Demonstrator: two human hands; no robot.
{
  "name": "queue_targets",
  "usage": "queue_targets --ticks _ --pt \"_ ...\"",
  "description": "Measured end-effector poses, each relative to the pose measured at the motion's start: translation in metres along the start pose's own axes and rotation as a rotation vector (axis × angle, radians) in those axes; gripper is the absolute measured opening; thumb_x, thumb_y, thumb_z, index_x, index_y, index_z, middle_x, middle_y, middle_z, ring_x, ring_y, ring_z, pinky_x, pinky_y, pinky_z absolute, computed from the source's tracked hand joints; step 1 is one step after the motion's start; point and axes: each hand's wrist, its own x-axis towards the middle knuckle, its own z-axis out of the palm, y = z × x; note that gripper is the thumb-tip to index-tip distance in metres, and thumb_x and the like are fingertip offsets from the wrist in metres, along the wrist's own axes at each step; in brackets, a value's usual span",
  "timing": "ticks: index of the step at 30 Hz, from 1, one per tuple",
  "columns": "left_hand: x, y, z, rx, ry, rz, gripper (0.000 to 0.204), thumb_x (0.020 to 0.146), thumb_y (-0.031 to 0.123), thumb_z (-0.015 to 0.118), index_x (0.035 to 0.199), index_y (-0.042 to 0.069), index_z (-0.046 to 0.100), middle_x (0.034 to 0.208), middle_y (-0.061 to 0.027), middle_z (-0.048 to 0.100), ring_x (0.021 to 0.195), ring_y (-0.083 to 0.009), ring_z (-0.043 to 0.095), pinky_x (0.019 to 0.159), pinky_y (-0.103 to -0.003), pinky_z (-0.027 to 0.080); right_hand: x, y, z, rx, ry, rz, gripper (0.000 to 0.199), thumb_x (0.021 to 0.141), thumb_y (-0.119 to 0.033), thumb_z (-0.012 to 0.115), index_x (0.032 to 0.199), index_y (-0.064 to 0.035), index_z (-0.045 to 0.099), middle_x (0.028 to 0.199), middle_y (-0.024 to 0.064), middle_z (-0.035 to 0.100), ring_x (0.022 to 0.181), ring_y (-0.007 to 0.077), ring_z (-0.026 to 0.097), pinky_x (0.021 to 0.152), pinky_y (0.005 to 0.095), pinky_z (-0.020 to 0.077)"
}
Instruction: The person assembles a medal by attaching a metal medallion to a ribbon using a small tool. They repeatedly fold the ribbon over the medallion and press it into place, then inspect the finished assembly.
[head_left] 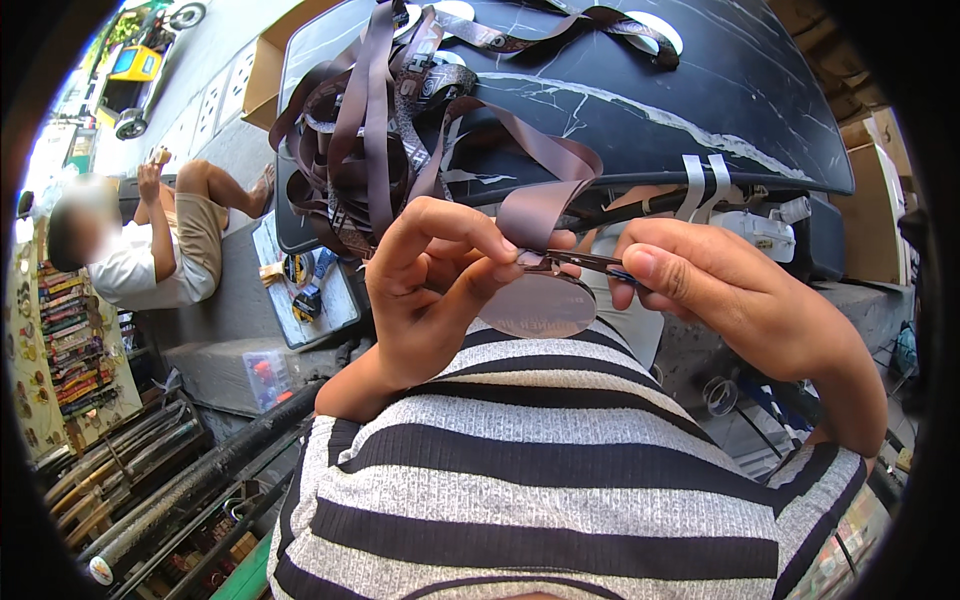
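My left hand (425, 290) pinches the end of a brown-grey ribbon (545, 212) between thumb and fingertips, where it meets the top of a medal. The medal (540, 306), a round silvery disc, hangs just below the fingers in front of my striped shirt. My right hand (715, 280) is closed around a slim dark tool (595, 261) with a bit of blue near the fingers. Its thin tip reaches left to the ribbon end; the exact kind of tool is hidden by the fingers. From the pinch, the ribbon loops up to the table.
A black marble-patterned table (690, 90) lies ahead, with a heap of printed ribbons (350, 140) at its left and another round medal (655, 35) at the far side. Tape rolls lie on a small board (310, 290) at left. A person (165, 240) sits further left.
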Motion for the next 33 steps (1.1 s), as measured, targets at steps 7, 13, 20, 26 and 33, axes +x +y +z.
queue_targets --ticks 7,13,20,26,33 --pt "0.005 0.009 -0.004 0.053 -0.131 -0.046 0.027 0.088 -0.012 0.068 0.109 -0.004 0.053 0.104 -0.0125 0.063 0.101 -0.0185 0.069 0.093 -0.033 0.059 -0.001 -0.006 -0.005 0.035 -0.075 0.108 0.044 0.108 -0.043 0.044 0.099 -0.0042 0.063 0.077 -0.0035 0.048 0.067 0.0049 0.041 0.057 0.0207 0.0343" --pt "0.007 0.014 0.007 -0.239 -0.064 -0.182 0.037 0.094 0.009 0.071 0.122 -0.004 0.051 0.118 -0.0235 0.069 0.115 -0.0287 0.068 0.096 -0.038 0.057 0.001 -0.006 -0.003 0.054 -0.103 0.152 0.043 0.108 -0.043 0.045 0.098 -0.0053 0.063 0.073 -0.0056 0.044 0.066 0.004 0.039 0.056 0.0203 0.0317" --pt "0.01 0.012 0.004 -0.289 -0.013 -0.245 0.02 0.099 0.008 0.064 0.112 -0.005 0.07 0.107 -0.0212 0.074 0.102 -0.0257 0.073 0.094 -0.037 0.058 0.001 -0.007 -0.003 0.003 -0.119 0.154 0.042 0.107 -0.042 0.046 0.1 -0.0031 0.061 0.078 -0.0006 0.052 0.071 0.0064 0.045 0.06 0.0224 0.0357" --pt "0.01 0.011 0.002 -0.396 -0.005 -0.237 0.022 0.094 -0.003 0.065 0.116 -0.007 0.068 0.11 -0.0217 0.073 0.102 -0.0247 0.072 0.096 -0.036 0.058 -0.003 -0.004 0.003 -0.238 -0.009 0.018 0.039 0.108 -0.035 0.044 0.098 -0.0005 0.06 0.08 0.003 0.054 0.073 0.0112 0.047 0.067 0.0274 0.039" --pt "0.007 0.014 0.004 -0.377 -0.007 -0.231 0.032 0.09 -0.011 0.066 0.122 -0.008 0.065 0.116 -0.0229 0.071 0.115 -0.0275 0.068 0.101 -0.037 0.055 -0.007 -0.003 0.002 -0.114 0.005 -0.008 0.044 0.109 -0.036 0.04 0.095 -0.0009 0.062 0.076 0.0023 0.052 0.068 0.0103 0.044 0.063 0.0263 0.0361"
